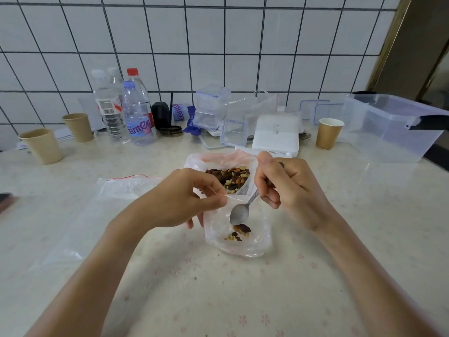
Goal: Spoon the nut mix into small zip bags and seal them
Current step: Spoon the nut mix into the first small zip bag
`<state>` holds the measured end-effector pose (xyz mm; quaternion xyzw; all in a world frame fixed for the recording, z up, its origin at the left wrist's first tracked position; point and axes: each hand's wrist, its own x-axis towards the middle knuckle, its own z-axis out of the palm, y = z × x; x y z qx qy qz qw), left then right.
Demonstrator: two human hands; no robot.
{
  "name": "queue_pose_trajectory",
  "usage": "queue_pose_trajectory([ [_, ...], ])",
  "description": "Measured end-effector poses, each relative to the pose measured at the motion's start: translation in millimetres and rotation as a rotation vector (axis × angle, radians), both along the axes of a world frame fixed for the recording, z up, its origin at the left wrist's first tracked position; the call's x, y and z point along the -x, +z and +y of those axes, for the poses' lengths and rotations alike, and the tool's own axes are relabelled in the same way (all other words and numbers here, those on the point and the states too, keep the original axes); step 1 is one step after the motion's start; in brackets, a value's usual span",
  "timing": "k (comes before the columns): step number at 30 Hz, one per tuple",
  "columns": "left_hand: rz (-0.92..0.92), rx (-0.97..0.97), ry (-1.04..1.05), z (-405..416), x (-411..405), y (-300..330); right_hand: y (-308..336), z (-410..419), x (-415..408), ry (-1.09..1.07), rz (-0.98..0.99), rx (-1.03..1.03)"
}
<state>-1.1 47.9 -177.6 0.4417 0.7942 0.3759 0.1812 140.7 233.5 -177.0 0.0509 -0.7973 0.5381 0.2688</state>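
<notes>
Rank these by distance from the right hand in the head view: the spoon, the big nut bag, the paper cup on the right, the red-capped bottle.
1. spoon, held in the right hand
2. big nut bag, just left
3. paper cup, back right
4. red-capped bottle, far back left

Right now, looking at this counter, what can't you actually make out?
- Head view: the spoon handle is hidden inside the right hand.
- The small zip bag mouth is partly covered by the left hand.
- The dark object at the left edge is cut off.
- The bottle labels are too blurred to read fully.
</notes>
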Motion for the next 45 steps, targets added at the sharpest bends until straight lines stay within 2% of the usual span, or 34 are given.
queue_pose_trajectory([
  [4,0.080,0.058,0.021,2,1,-5,-5,-1,4,0.011,0.008,0.006],
  [7,0.098,0.073,0.027,2,3,-8,-7,0,9,-0.003,-0.016,0.098],
  [13,0.089,0.030,0.086,-1,7,-7,-9,15,19,-0.271,-0.069,0.527],
  [17,0.142,0.008,0.188,-1,14,-4,-14,25,24,-0.354,-0.087,0.767],
  [20,0.217,-0.086,0.367,0,23,-8,-17,28,27,-0.401,-0.065,0.700],
  [25,0.324,-0.139,0.644,8,37,-26,-23,23,31,-0.420,-0.098,0.378],
  [28,0.323,-0.084,0.648,13,39,-42,-28,17,30,-0.409,-0.089,0.205],
  [31,0.191,-0.041,0.601,17,41,-51,-31,15,30,-0.427,-0.080,0.074],
  [33,0.114,-0.031,0.589,19,41,-51,-33,14,31,-0.424,-0.095,0.046],
  [40,0.024,-0.076,0.594,19,36,-50,-39,11,36,-0.341,-0.176,0.025],
  [45,-0.005,-0.195,0.537,22,27,-46,-39,9,38,-0.277,-0.294,0.181],
])
